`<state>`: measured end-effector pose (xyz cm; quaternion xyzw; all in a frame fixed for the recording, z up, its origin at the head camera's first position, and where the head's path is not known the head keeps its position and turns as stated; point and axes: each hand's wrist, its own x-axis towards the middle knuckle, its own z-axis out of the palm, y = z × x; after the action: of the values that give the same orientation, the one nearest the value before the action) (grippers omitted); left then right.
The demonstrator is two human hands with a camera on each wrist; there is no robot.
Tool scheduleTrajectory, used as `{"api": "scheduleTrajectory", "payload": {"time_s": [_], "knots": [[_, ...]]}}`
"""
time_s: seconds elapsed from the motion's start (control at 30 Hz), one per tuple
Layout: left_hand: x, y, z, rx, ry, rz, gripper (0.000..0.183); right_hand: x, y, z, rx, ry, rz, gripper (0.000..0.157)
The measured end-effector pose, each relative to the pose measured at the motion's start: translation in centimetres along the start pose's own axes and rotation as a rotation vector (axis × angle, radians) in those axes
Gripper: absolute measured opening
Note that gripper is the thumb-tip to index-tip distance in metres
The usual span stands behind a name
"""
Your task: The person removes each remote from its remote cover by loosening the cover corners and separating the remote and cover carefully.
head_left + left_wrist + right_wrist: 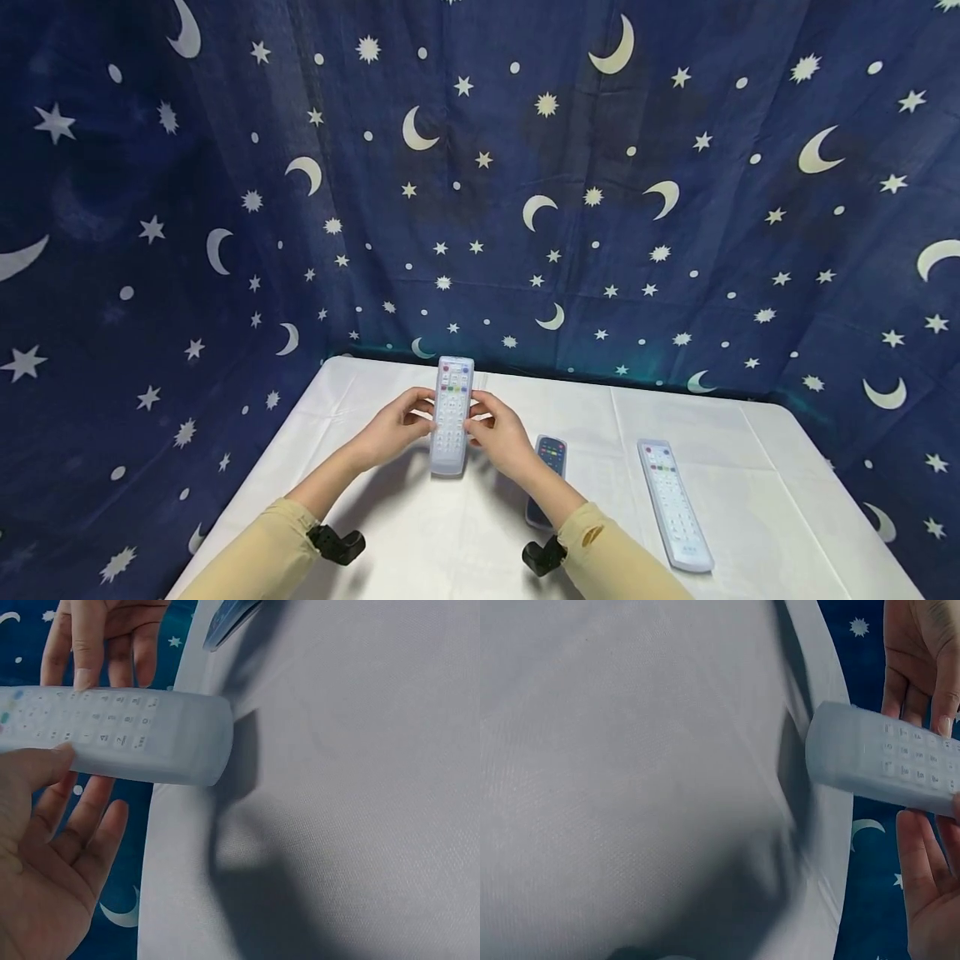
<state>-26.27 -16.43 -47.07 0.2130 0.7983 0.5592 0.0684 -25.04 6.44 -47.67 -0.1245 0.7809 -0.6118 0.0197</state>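
A white remote control (451, 425) in a translucent sleeve stands nearly upright between both hands, its buttons facing the head camera. My left hand (396, 425) pinches its left edge, thumb in front and fingers behind. On the opposite edge my right hand (501, 429) grips it the same way. The left wrist view shows the lower end of the remote control (187, 739) held over the table, casting a shadow. In the right wrist view the left hand (926, 660) and the right hand (934, 900) lie along the two long edges.
A dark remote control (552, 454) lies on the white-covered table (420, 533), partly hidden behind the right forearm. Farther right lies another white remote control (675, 504) in a clear sleeve. A dark blue curtain (480, 208) with moons and stars hangs behind the table and at the left.
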Motion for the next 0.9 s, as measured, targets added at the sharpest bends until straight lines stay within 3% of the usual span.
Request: {"api": "scheduleTrajectory", "payload": {"time_s": [0.3, 0.57, 0.9], "knots": [[0.5, 0.0, 0.1, 0.043, 0.071, 0.022, 0.034, 0.2, -0.5, -0.1, -0.026, 0.014, -0.010, 0.033], [0.5, -0.3, 0.0, 0.054, 0.073, 0.047, 0.031, 0.5, -0.2, 0.1, -0.057, 0.013, -0.019, 0.030], [0.0, -0.5, 0.0, 0.028, 0.050, -0.031, 0.028, 0.2, 0.6, 0.3, -0.096, -0.023, -0.018, 0.031]]}}
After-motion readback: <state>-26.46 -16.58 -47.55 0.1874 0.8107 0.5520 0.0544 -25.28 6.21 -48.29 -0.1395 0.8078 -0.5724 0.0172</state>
